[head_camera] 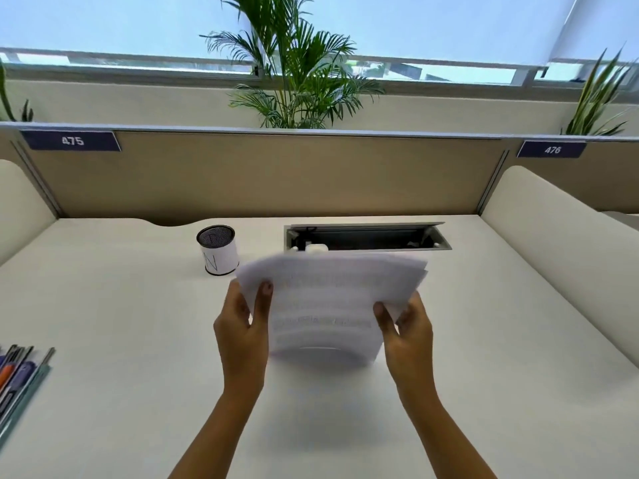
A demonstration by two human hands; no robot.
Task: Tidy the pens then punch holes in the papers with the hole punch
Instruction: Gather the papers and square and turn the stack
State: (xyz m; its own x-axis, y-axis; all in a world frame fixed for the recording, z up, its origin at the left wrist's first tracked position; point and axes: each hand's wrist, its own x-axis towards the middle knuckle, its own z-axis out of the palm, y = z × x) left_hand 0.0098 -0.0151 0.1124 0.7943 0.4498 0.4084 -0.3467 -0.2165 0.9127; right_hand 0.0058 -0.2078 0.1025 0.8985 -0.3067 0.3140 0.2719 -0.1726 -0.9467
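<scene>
I am holding the papers point(328, 305) up off the worktop point(121, 305) with both hands, 1 on each side edge. My left hand point(242, 326) is pinching the left edge, thumb on the front face and the other digits behind; my right hand point(408, 326) is pinching the right edge the same way. So each grip is pressed together on the stack, not spread. The sheets are blurred and fanned a little at the top, and the lower edge is hovering just above the worktop, which I judge to be how a stack is held for squaring up, since a hole punch needs the edges level to bite cleanly.

The pen cup point(218, 250) is standing upright beyond my left hand, near the stack but apart from it; I am seeing no pens rising above its rim. At the far left edge several pens point(17, 375) are lying side by side on what looks like a tray, though blur is hiding the detail. I am not seeing the hole punch anywhere. The open cable box point(366, 236) is sitting behind the papers, partly hidden by them.
</scene>
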